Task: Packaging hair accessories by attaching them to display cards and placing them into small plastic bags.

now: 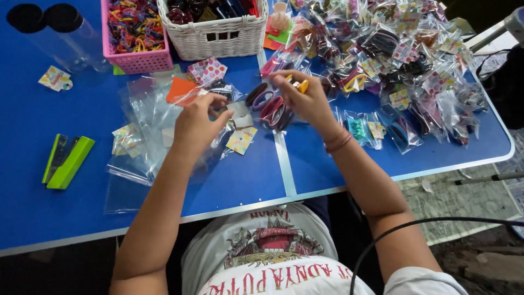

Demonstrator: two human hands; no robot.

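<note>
Right hand (308,98) pinching a bundle of hair ties (274,112) mid-table; left hand (195,124) curled on a clear plastic bag (143,117). Could slip: loose grip, slick film, crowded packets nearby.

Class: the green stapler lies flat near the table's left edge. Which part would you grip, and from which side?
Grip the green stapler across its long narrow body, near the middle, coming from above. It lies flat on the blue table with bare surface along both long sides, so fingers can probably close there; the left hand is nearer.
</note>
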